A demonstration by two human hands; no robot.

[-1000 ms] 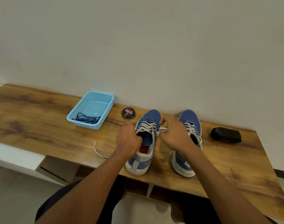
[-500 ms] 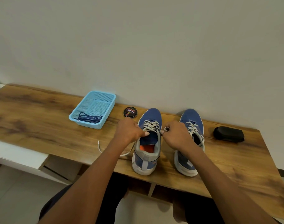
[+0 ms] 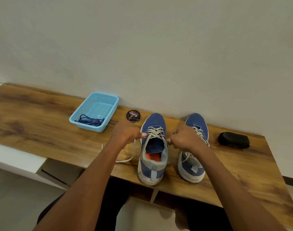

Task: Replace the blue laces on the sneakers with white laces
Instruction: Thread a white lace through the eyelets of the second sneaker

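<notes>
White lace (image 3: 134, 150) partly behind left hand (image 3: 125, 133)

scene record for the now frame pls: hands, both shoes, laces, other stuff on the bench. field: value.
left hand: grips a white lace end left of the left sneaker
right hand: pinches the other lace end, between the sneakers
left sneaker: blue, white laces crossed over the tongue, ends untied
right sneaker: blue, white laces in, partly hidden by the right arm
blue laces: in the light blue basket
polish tin: behind the left hand
black case: right of the sneakers
surface: wooden bench
</notes>
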